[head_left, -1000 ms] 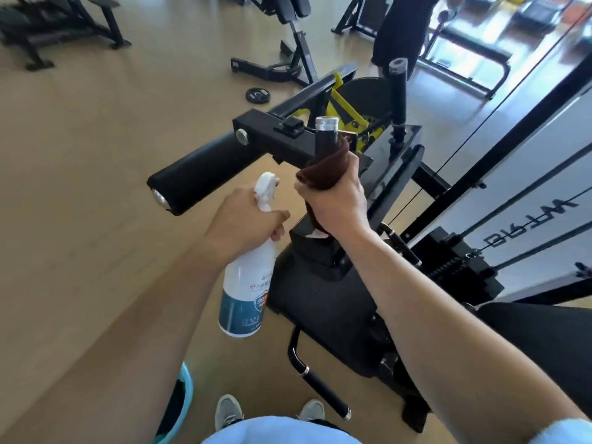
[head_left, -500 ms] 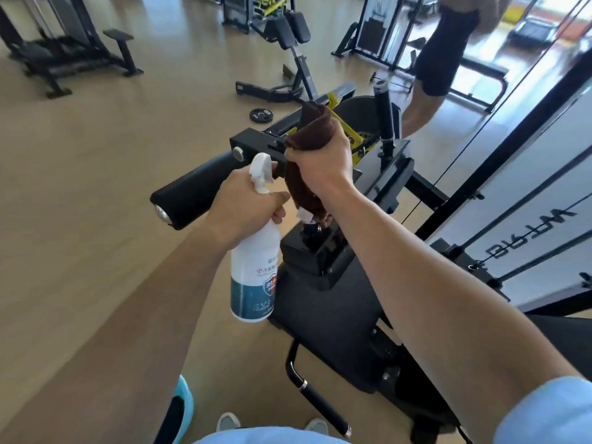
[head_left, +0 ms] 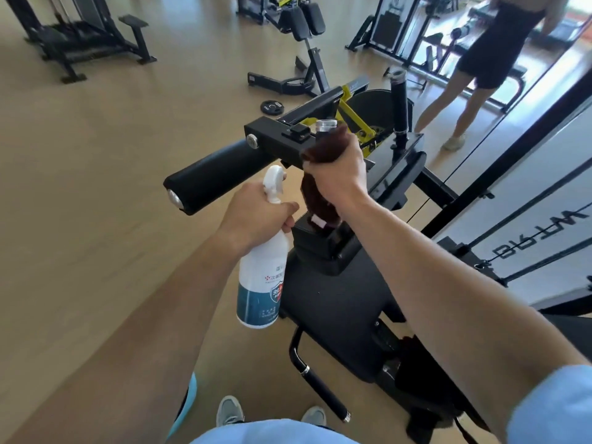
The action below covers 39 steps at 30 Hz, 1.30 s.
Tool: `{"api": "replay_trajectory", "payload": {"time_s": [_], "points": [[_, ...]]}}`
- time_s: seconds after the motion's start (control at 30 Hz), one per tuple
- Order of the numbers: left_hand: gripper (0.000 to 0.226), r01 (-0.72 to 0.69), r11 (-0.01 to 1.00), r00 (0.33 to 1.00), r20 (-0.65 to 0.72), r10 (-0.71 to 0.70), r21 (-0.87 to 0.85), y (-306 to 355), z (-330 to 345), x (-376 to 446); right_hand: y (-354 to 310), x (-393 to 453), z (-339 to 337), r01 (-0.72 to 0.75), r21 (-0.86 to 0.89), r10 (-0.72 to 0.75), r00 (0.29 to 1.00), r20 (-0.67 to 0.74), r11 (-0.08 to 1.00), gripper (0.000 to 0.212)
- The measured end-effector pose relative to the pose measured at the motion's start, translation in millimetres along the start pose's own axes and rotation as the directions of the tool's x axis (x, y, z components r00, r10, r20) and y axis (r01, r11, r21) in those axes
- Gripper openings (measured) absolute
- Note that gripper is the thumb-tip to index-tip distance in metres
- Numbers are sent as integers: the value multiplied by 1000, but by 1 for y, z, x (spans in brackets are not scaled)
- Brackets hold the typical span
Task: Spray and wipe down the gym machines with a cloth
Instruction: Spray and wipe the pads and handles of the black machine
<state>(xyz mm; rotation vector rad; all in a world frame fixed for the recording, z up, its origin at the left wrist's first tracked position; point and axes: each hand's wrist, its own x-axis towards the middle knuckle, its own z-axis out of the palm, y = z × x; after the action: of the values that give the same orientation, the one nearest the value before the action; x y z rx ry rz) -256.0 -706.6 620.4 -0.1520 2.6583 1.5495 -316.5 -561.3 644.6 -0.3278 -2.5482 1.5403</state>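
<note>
A black gym machine (head_left: 333, 302) with a padded roller (head_left: 221, 174) and upright handle posts stands in front of me. My right hand (head_left: 339, 174) grips a dark brown cloth (head_left: 323, 145) wrapped round the nearer upright handle, whose silver cap (head_left: 326, 125) shows just above the cloth. The cloth's tail hangs down below my fist. My left hand (head_left: 256, 216) holds a white spray bottle (head_left: 262, 280) with a blue label by its neck, hanging upright just left of the machine's seat.
A second upright handle (head_left: 398, 104) stands behind to the right. A person (head_left: 474, 68) in black walks at the far right. Other benches (head_left: 298, 43) and a weight plate (head_left: 272, 107) sit on the wooden floor. Cable rails run along the right.
My right hand slid the cloth up over the handle's top, then back down a little, so the silver cap shows again. The bottle stayed in my left hand. The person behind walked further right.
</note>
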Motion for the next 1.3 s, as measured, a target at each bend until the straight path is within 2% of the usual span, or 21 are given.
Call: {"api": "replay_trajectory", "payload": {"time_s": [0.1,0.23,0.4,0.5,0.57,0.63,0.7,0.77,0.87,0.93,1.0,1.07,1.13,1.17,1.2,1.23,1.3], "points": [[40,-9,1000,1000,-14,9,8,3,-6,1,-26,20,0,36,47,-35,999,-28,998,66],[45,-41,999,999,2,41,3,10,-6,0,-17,14,-4,44,102,-47,998,29,994,59],[12,-45,999,998,46,46,-8,9,3,-7,33,-22,0,42,-73,-38,998,59,996,73],[34,-50,999,997,59,51,-21,2,6,-6,43,-33,6,41,-115,-36,998,43,992,79],[47,-53,998,996,65,54,-17,0,3,-4,26,-23,4,-46,-56,49,998,42,997,78],[44,-53,998,997,61,54,-15,4,-1,0,1,-4,-2,-102,47,100,994,37,994,78],[37,-49,998,997,50,50,-33,12,-6,5,-26,8,-8,0,109,2,1000,-24,994,77],[28,-52,998,998,36,54,-33,19,-6,7,-37,6,-10,176,40,-173,982,-70,984,76],[19,-41,999,999,25,41,-12,20,1,5,-27,-11,-15,322,-116,-315,946,74,940,87],[26,-13,1000,999,41,14,-15,11,6,2,-14,-18,-36,336,-144,-311,935,172,931,91],[34,-17,1000,998,58,17,-13,0,9,0,-2,-26,-64,256,-76,-240,954,181,964,81],[42,-65,998,996,67,66,-10,-8,12,-3,14,-42,-84,56,148,-59,998,19,987,70],[48,-96,995,992,86,97,-17,-11,17,-5,43,-61,-83,-74,331,151,965,-216,941,68],[47,-103,995,991,89,104,-20,-11,19,-5,59,-69,-77,-77,341,192,929,-317,937,68],[43,-108,994,990,88,110,-23,-9,21,-5,75,-75,-67,-86,336,213,907,-362,938,69],[37,-117,993,989,86,119,-27,-7,23,-6,90,-83,-52,-119,338,235,915,-328,933,70],[35,-143,989,986,77,146,-48,1,27,-9,111,-102,-17,-158,226,185,977,-103,961,76]]}}
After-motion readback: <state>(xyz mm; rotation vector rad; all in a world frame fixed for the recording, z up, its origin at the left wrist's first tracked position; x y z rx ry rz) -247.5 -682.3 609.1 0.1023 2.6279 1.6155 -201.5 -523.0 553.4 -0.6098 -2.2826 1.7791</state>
